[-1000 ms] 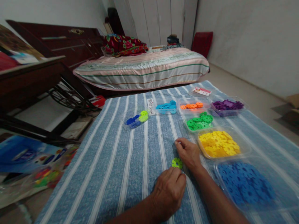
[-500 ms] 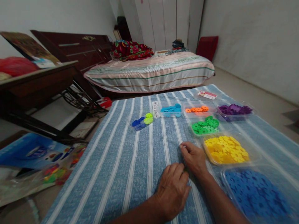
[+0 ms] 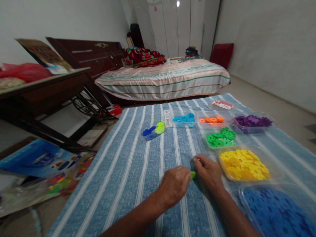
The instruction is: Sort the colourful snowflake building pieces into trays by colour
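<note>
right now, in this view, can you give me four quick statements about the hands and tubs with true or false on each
1. The left hand holds a yellow-green piece. True.
2. The right hand is inside the tub of yellow pieces. False: it is outside, left of that tub.
3. The purple pieces lie in a clear tub. True.
4. The tub nearest the camera holds orange pieces. False: it holds blue pieces.

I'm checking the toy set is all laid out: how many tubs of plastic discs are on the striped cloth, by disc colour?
Light blue discs: 1
Orange discs: 1
Purple discs: 1
Green discs: 1
Yellow discs: 1
Medium blue discs: 1
Dark blue discs with yellow-green discs: 1
Total: 7
</note>
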`<state>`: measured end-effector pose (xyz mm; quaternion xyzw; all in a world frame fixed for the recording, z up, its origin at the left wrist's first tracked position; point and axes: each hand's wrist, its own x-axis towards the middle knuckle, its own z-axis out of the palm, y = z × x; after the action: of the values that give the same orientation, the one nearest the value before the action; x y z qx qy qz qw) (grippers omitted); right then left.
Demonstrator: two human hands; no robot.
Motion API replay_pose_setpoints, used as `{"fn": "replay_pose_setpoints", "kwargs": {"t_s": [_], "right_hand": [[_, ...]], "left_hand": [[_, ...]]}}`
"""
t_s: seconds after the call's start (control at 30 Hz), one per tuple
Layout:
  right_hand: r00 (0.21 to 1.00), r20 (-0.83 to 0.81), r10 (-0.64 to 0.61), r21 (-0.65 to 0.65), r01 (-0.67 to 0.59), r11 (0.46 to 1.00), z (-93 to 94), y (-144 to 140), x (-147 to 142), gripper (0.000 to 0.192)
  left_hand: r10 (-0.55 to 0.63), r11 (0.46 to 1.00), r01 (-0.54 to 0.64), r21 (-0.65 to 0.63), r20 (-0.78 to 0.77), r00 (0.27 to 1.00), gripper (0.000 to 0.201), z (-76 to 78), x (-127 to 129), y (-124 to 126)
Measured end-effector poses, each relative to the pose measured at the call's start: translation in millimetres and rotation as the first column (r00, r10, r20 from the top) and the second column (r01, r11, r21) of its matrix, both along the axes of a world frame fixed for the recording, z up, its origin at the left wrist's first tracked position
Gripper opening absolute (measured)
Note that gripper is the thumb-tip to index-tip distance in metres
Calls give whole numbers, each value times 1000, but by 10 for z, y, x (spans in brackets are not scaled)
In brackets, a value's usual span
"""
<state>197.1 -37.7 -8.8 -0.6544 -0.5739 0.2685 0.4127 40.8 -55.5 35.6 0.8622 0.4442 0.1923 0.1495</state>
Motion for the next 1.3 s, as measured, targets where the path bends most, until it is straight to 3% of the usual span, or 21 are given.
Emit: {"fn": "replay_pose_setpoints", "kwargs": {"t_s": [0.17,0.3,0.4,0.57,0.77,0.87,1.0,1.3], "right_hand": [[1000,-7,-9,-21,8,1000,6,-5,0,37],[1000,1,0,4,0,1000,-20,-9,9,36],[1000,-12,3,23,-3,1000,-33,-13,6,35],[1000,-17,4,0,-4,1000,-31,-16,4,36],[1000,-20,6,-10,-6,1000,-63,-30,0,36],[1000,-20,10,2,-10,1000,-83,-32,-1,35],[1000,-17,10,6,-10,1000,-96,-33,1,35],[999,-34,10,-3,-10,1000,-120,-41,2,37]], "left_hand": [[271,958,-261,-117,74,960,21,330,-286,398],[442,897,-441,-17,51,896,21,624,-560,905],[505,863,-504,39,-12,863,19,722,-698,1330],[551,830,-553,-72,-44,833,16,612,-743,1861],[565,815,-576,-68,-127,815,17,475,-928,2160],[553,824,-567,-15,-197,809,23,504,-1062,2228],[447,879,-476,-13,-321,835,27,516,-1134,2237],[249,944,-322,-74,-483,840,35,370,-1167,2223]]}}
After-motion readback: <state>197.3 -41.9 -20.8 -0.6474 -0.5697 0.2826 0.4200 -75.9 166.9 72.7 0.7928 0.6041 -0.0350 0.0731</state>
